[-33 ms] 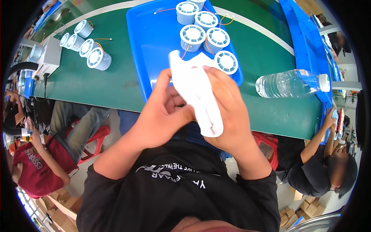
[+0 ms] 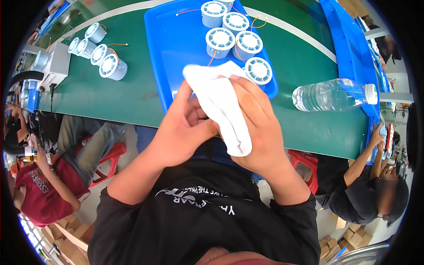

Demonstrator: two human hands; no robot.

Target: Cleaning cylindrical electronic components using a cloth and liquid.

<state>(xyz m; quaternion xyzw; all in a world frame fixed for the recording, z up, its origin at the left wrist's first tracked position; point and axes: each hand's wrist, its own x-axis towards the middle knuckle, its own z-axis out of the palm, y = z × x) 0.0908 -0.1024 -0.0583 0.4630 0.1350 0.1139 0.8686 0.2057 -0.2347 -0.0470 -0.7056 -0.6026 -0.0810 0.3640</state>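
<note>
A folded white cloth (image 2: pixel 221 104) is held between both my hands over the near edge of the blue tray. My left hand (image 2: pixel 187 123) grips its left side, thumb pressed against it and fingers curled. From the right, the fingers of my right hand (image 2: pixel 260 123) wrap round the cloth. Whether anything lies inside the folds is hidden. Just beyond my hands, several light-blue cylindrical motors (image 2: pixel 220 40) with white slotted tops and thin wires stand in the blue tray (image 2: pixel 172 39). The closest motor (image 2: pixel 258 71) is beside my right fingers.
More such motors (image 2: pixel 112 67) stand on the green table (image 2: pixel 132 95) at the left, near a grey box (image 2: pixel 56 64). A clear water bottle (image 2: pixel 329 96) lies on its side at the right, near blue bins (image 2: pixel 333 31). A person sits on either side.
The far end of the white cloth has swung left and slightly down. My left hand has shifted a little with it; the right fingers have moved slightly over the cloth.
</note>
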